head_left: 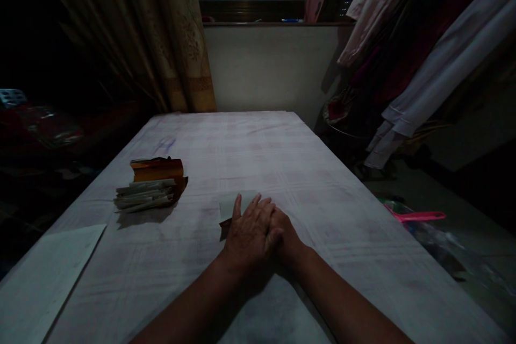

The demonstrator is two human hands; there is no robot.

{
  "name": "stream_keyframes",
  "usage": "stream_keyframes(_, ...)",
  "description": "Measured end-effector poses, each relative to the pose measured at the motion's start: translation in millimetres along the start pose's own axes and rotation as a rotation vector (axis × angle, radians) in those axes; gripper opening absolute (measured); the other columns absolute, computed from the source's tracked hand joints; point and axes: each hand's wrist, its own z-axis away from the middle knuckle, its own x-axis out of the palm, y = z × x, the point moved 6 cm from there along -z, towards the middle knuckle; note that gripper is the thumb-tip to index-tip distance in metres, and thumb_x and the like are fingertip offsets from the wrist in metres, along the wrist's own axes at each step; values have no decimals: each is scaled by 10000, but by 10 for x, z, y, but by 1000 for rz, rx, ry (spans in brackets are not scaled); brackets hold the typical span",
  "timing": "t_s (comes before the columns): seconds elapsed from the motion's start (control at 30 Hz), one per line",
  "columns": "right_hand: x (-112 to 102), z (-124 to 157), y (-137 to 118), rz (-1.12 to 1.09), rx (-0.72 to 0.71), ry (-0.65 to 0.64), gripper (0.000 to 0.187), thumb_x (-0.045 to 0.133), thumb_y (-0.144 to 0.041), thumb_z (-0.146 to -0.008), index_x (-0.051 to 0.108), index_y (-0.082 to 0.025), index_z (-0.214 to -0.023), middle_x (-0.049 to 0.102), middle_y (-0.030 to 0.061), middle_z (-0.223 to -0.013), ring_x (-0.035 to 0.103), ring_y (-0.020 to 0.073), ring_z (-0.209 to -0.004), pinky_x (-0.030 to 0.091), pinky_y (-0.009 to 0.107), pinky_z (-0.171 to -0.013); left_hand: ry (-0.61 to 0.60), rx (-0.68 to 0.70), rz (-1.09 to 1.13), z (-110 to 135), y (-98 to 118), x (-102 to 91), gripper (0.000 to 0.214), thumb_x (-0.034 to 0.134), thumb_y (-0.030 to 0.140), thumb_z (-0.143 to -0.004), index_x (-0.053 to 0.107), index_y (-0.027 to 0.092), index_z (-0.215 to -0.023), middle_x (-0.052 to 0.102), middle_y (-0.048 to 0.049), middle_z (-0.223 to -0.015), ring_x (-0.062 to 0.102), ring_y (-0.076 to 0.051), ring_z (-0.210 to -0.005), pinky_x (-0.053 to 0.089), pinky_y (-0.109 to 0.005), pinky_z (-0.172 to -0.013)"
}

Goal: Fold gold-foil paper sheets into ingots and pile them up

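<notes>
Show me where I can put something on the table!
Bare table lies between the paper and the wall, and from the right hand to the right edge. It's crowded at left, with the stack and sheet, and around the left hand.

Papers (229,206) on cloth-covered table (250,145)

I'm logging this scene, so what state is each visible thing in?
Left hand: fingers extended, partly over the right hand.
Right hand: partly covered, fingers mostly hidden.
Small paper: partly hidden by the left hand.
Paper bundle: uneven-edged.
White sheet: flat, cut off by the frame.
Tablecloth: spread, lightly creased.
Curtain: hanging in folds.
Clothes: hanging.
Pink cup: upright.
</notes>
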Motion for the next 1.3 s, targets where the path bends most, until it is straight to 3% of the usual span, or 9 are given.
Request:
stream_keyframes(0.2,-4,-3,-80,87,-121,0,143,647,-230,-860,749,-196,-955,758,95,-956,669,257,-976,454,406,-1009,-60,12,-128,48,-204,-107,667,391,617,-1009,511,128,-1446,528,-157,-1510,405,-349,-1453,-88,-587,-1229)
stream_keyframes(0.43,-148,-47,-72,110,-97,27,249,560,-168,-901,707,-210,-1098,700,109,-1259,619,270,-1162,412,467,-1047,-25,69,-304,321,-366,-280,868,427,742,-933,373,130,-1545,507,-180,-1522,406,-349,-1452,-74,-556,-1232)
stream_keyframes(0.53,-174,-8,-64,114,-99,-22,236,639,-243,-876,720,-224,-1096,672,123,-1316,587,308,-1227,362,537,-1088,6,115,-326,508,-382,-390,805,450,661,-971,343,118,-1556,522,-179,-1510,430,-339,-1436,-45,-556,-1238)
stream_keyframes(0.63,-210,44,-82,16,-140,-30,470,730,-424,-831,675,-213,-1247,624,156,-1385,534,343,-1309,354,574,-1102,-12,131,-293,658,-367,-445,677,510,510,-996,362,150,-1550,526,-151,-1514,419,-325,-1447,24,-557,-1249)
stream_keyframes(0.7,-269,52,-127,-84,-172,18,502,718,-454,-848,655,-227,-1291,612,149,-1405,532,319,-1324,389,540,-1098,-25,145,-265,721,-330,-457,634,529,454,-995,385,159,-1536,524,-143,-1517,398,-316,-1461,41,-546,-1257)
stream_keyframes(0.83,-352,-9,-313,-154,-213,116,258,629,-327,-945,717,-288,-1185,647,89,-1370,565,254,-1293,425,461,-1091,-58,198,-221,772,-218,-444,567,545,431,-990,440,170,-1483,581,-128,-1461,420,-289,-1448,42,-521,-1268)
stream_keyframes(1.07,-255,-89,-597,-159,-282,90,134,650,-322,-933,765,-279,-986,688,73,-1314,570,268,-1286,439,468,-1051,-106,264,-118,771,-80,-486,411,553,465,-988,586,217,-1314,718,-53,-1221,566,-221,-1298,50,-420,-1285)
stream_keyframes(1.2,-287,-70,-519,-203,-191,162,156,587,-279,-953,741,-259,-937,731,77,-1228,612,251,-1231,440,464,-1055,-72,271,-158,760,-57,-529,473,540,486,-993,550,201,-1370,675,-72,-1338,511,-227,-1371,27,-407,-1278)
stream_keyframes(1.3,-379,-59,-284,-231,-70,266,183,556,-297,-956,724,-250,-898,752,89,-1166,651,252,-1168,474,456,-1026,-79,272,-198,770,-88,-528,553,562,420,-987,454,178,-1472,590,-80,-1463,417,-233,-1453,48,-407,-1270)
